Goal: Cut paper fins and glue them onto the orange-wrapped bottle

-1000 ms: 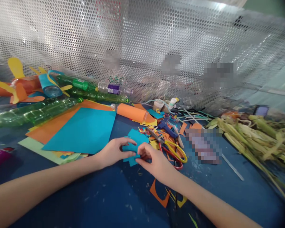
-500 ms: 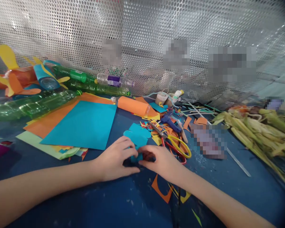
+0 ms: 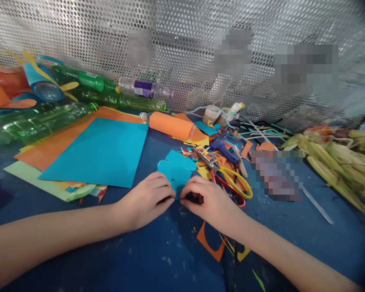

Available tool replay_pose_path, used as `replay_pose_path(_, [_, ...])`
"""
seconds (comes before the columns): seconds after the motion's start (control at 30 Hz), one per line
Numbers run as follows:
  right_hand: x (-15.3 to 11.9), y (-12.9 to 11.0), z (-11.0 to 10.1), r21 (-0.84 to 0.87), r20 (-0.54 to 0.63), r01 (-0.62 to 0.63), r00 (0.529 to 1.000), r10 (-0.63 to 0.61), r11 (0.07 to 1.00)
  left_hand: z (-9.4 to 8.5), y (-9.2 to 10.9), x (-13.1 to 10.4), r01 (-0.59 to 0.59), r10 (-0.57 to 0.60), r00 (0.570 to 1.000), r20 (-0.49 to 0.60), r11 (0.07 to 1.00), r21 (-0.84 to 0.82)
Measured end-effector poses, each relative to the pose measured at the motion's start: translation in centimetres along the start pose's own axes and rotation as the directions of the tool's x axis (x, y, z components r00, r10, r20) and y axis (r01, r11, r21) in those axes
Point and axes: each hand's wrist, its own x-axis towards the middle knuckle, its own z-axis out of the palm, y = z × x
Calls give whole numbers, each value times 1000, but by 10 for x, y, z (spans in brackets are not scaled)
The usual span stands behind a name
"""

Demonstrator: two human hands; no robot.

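Observation:
A blue paper cutout (image 3: 178,167) with rounded lobes lies on the dark blue table in front of me. My left hand (image 3: 153,198) pinches the near edge of this cutout between thumb and fingers. Close beside it, my right hand (image 3: 202,198) pinches the same edge from the right. The fingertips hide part of the paper there. Just beyond my right hand lie scissors (image 3: 231,180) with red and yellow handles, their blades pointing away over paper scraps. Left of the cutout is a large blue sheet (image 3: 100,154) on a stack of coloured paper.
An orange-wrapped bottle (image 3: 172,125) lies ahead, with green bottles (image 3: 57,121) to the left. A blue glue gun (image 3: 225,150) rests among scraps. Corn husks (image 3: 337,162) are piled at right, and a perforated metallic sheet (image 3: 182,48) stands behind. Orange cut paper (image 3: 211,245) lies near my right forearm.
Both hands have closed in on the near edge of the blue cutout, and their fingers are now pinched together. The whole view has shifted slightly.

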Motion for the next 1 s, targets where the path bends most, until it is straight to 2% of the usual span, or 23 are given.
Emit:
replay_pose_path(0.2, [3, 2, -1, 28, 39, -42, 998, 41, 999, 2, -2, 1, 44, -45, 999, -25, 999, -32])
replay_pose_path(0.5, [4, 4, 1, 19, 46, -65, 997, 64, 998, 3, -4, 3, 15, -16, 999, -31, 999, -52])
replay_pose_path(0.77, [3, 3, 5, -21, 37, -64, 997, 65, 998, -1, -5, 8, -52, 50, 993, 104, 999, 13])
replay_pose_path(1.0, [3, 3, -3, 24, 90, -14, 996, 11, 1000, 0, -5, 6, -34, 35, 999, 34, 999, -11])
